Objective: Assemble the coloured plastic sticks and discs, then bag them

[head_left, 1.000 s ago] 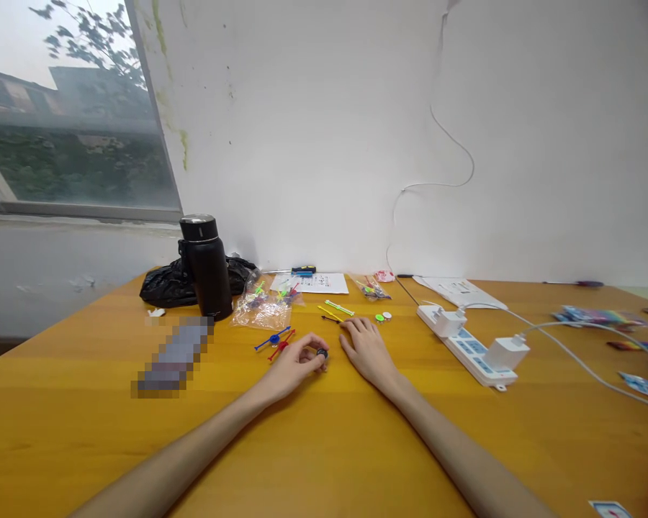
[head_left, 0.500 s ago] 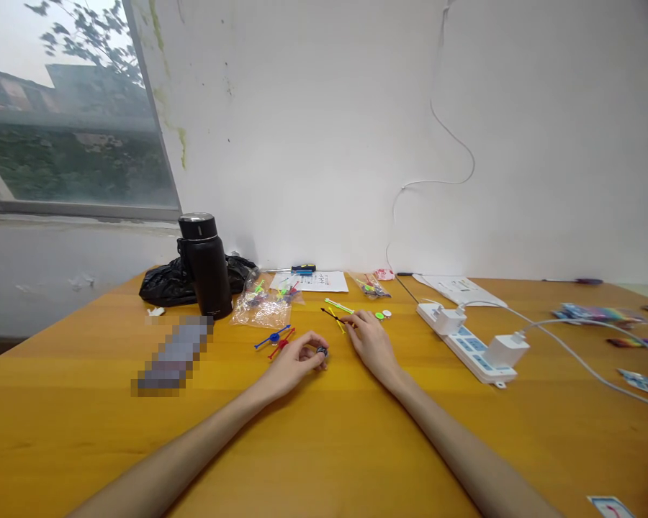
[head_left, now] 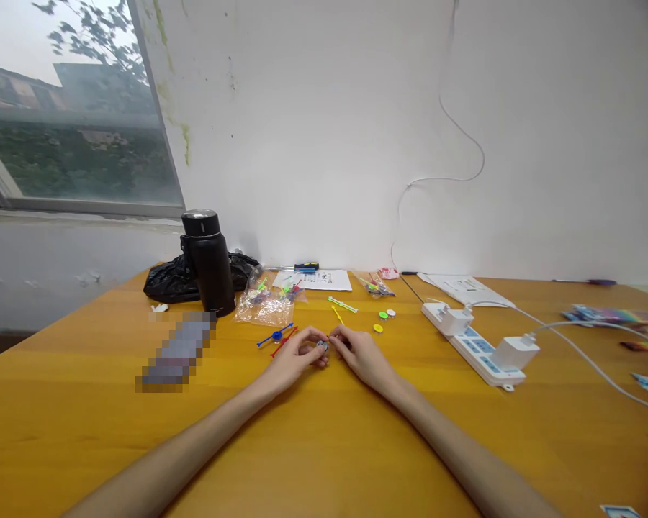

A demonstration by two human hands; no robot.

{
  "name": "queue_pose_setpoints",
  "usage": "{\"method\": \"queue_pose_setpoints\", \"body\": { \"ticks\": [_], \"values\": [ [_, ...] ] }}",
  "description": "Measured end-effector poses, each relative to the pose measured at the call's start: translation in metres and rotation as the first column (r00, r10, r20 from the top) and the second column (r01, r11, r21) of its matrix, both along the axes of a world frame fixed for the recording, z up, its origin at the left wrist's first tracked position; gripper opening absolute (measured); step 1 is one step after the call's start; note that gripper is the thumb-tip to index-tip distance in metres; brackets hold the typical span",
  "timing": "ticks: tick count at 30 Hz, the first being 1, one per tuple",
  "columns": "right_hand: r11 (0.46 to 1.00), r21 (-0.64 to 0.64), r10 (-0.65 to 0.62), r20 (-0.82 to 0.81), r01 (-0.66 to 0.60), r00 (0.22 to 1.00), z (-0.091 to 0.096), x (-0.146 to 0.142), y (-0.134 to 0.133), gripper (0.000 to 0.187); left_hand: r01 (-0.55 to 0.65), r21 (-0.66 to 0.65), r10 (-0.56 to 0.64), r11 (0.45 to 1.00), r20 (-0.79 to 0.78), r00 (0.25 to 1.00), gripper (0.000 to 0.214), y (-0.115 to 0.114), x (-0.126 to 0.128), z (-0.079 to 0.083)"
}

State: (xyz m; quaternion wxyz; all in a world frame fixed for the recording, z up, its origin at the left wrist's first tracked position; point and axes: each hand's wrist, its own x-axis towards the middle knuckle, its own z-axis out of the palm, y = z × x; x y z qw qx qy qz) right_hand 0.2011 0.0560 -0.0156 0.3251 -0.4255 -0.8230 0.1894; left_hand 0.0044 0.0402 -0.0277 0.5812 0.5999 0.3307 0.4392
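My left hand (head_left: pixel 299 357) is closed, pinching a small round dark disc (head_left: pixel 322 346) between thumb and fingers just above the table. Close beside it, my right hand (head_left: pixel 359 352) is also closed; a dark tip of the thin black plastic arrow shows at its fingertips, the rest hidden by the fingers. Left of my hands lie a blue arrow spinner (head_left: pixel 276 336) and a red arrow spinner (head_left: pixel 284 342), the red one partly behind my left hand. Beyond my fingers are a yellow arrow (head_left: pixel 338 314) and a light green arrow (head_left: pixel 342 305). Yellow (head_left: pixel 378 329), green (head_left: pixel 383 316) and white discs (head_left: pixel 391 314) lie to the right.
A black flask (head_left: pixel 210 270) stands at the back left by a black plastic bag (head_left: pixel 167 282). A clear bag (head_left: pixel 264 309) and printed paper (head_left: pixel 324 279) lie near the wall. On the right, a white power strip (head_left: pixel 472 349) carries chargers and cables (head_left: pixel 588 360).
My right hand has drawn back and left with the black arrow, up to the disc in my left hand. The yellow disc has come into sight. The view has shifted slightly.
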Motion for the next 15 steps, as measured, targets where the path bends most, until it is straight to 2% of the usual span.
{"method": "queue_pose_setpoints", "body": {
  "ticks": [5,9,15],
  "values": [
    [0.998,-0.038,-0.045,-0.088,0.042,0.995,0.0000,0.0017,0.0026,0.023,-0.002,0.001,0.002,1.000,-0.006,1.000,0.032,0.0006,0.0007,0.0013],
    [0.997,-0.067,-0.036,-0.166,0.025,0.985,0.0024,-0.0017,-0.0002,0.022,-0.002,-0.011,0.002,1.000,0.007,1.000,0.034,0.0017,0.0008,0.0004],
    [0.984,-0.176,0.005,-0.194,-0.040,0.981,0.0036,-0.0027,-0.0029,0.033,0.001,-0.028,0.000,1.000,0.024,1.000,0.033,0.0023,0.0000,-0.0005]
  ]
}}
